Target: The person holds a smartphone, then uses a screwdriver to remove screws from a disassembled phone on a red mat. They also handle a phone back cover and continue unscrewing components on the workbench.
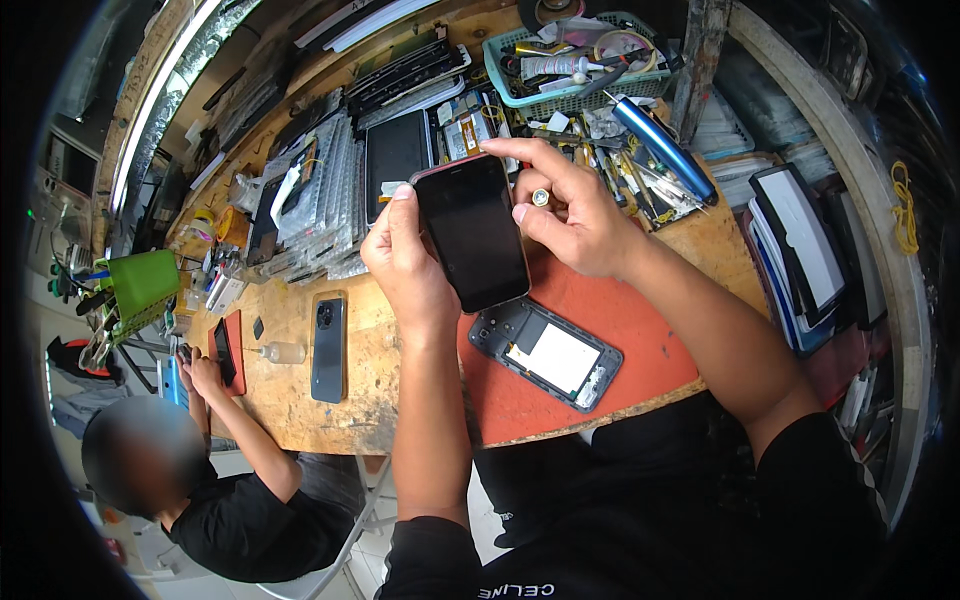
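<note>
Clutter crowded the back of the bench [275, 415]: a teal basket [505, 85] heaped with tubes and tape, a blue driver [665, 150] over loose tools, and bubble-wrapped stacks [325, 215] on the left. A phone [328, 345] and a clear bottle [283, 352] lay nearer, and a co-worker [240, 515] sat at far left. The screen [475, 240], held up above the red mat [640, 330], hid part of it and met the shell's [550, 355] upper edge in view.

The left hand [405, 265] gripped the screen's left side, thumb on its face. The right hand [580, 215] had index and thumb spread wide, near its top corner and right edge; whether the curled fingers gripped the round metal piece [541, 198] there, I could not tell.

The screen was glossy, black and rectangular; the shell was dark plastic around a white block, the bench scuffed wood.
</note>
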The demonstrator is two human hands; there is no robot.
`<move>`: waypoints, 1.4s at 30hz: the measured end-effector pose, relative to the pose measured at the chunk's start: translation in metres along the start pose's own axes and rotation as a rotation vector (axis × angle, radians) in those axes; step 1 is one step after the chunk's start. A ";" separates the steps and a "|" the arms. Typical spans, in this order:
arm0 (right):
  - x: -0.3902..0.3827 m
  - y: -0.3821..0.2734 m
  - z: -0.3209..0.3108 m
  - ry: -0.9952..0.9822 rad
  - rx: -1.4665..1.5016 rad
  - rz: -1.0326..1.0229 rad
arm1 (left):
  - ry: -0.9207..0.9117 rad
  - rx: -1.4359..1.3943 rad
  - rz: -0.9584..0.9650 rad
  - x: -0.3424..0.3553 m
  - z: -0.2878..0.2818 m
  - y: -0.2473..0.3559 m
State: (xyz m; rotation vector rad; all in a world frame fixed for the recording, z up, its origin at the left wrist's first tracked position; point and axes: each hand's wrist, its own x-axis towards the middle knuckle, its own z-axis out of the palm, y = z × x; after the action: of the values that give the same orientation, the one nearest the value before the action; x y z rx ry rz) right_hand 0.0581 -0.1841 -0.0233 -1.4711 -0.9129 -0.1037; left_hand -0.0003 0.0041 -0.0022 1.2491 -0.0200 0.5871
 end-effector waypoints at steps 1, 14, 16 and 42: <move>0.001 0.001 0.001 0.021 -0.005 -0.043 | -0.015 -0.003 0.014 0.000 -0.001 0.000; -0.002 -0.005 0.000 -0.005 -0.018 0.047 | 0.007 -0.008 -0.001 0.000 0.002 0.002; -0.002 -0.004 0.001 0.001 -0.053 0.029 | 0.016 -0.012 0.015 0.000 0.003 0.001; -0.002 -0.003 0.002 0.007 -0.054 0.045 | 0.018 0.001 -0.014 -0.001 0.005 0.003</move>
State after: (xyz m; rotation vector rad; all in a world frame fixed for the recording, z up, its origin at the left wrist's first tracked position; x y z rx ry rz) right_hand 0.0539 -0.1835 -0.0219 -1.5396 -0.8763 -0.1006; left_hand -0.0007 0.0002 0.0018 1.2442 0.0041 0.5857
